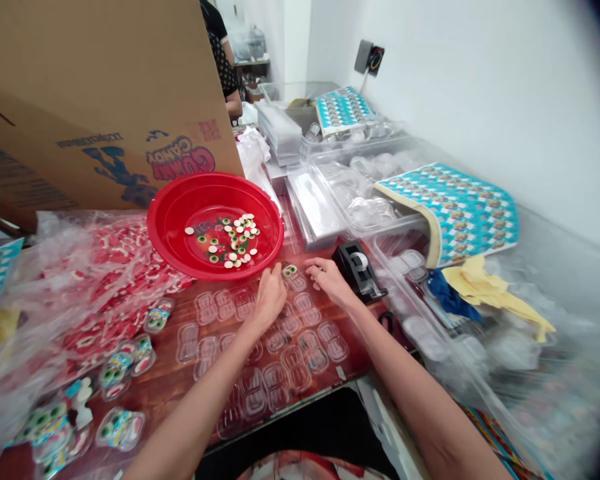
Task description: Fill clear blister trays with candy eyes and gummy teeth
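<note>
Forearms point(215, 387) reach in, left hand point(271, 291) and right hand point(331, 278) flanking eyeball candies point(287, 271); whether fingers point(319, 264) grip, I can't tell.

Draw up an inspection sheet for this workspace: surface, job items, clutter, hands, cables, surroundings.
Surface: brown table, clear trays laid across it.
Job items: red basin holding loose eye pieces; two more at a tray between the hands.
Clutter: filled packs and bagged red-and-white pieces left; tape dispenser, clear bins, printed sheet and yellow cloth right.
Hands: left hand and right hand flank that tray; grips unclear.
Cables: exposed wires at wall box; on table, nothing seen.
Surroundings: carton behind basin; white wall; another person beyond.
</note>
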Demonstrator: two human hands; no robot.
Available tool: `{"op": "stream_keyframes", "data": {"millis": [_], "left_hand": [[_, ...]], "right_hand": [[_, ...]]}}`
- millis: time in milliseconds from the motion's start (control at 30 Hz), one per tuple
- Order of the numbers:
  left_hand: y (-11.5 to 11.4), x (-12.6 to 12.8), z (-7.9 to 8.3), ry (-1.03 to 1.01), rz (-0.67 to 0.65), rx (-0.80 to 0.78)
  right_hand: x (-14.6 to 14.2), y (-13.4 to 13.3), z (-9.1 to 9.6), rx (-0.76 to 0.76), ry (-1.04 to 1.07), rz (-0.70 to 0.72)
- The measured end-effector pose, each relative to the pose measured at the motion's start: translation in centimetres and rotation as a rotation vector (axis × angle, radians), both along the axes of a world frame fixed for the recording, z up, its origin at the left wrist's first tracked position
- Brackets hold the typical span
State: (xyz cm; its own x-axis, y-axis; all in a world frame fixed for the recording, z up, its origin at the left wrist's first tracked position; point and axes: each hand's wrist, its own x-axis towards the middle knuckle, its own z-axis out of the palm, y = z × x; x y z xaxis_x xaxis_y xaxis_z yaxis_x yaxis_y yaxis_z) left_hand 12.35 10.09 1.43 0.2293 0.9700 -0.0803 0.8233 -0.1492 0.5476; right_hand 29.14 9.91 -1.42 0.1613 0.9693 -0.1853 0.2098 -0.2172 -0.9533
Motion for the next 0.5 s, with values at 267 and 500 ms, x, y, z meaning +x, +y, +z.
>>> {"op": "stream_keyframes", "data": {"millis": [267,500], "left_hand": [[-4.0,-1.0,-0.9,-0.25,-0.151,0.029],[-4.5,0.8,-2.3,-0.117,-0.2,0.024]], "right_hand": [[0.6,-4.9,1.3,-0.091,0.122,0.075],[-0.3,-6.0,-0.2,0.283,-0.376,0.076]]}}
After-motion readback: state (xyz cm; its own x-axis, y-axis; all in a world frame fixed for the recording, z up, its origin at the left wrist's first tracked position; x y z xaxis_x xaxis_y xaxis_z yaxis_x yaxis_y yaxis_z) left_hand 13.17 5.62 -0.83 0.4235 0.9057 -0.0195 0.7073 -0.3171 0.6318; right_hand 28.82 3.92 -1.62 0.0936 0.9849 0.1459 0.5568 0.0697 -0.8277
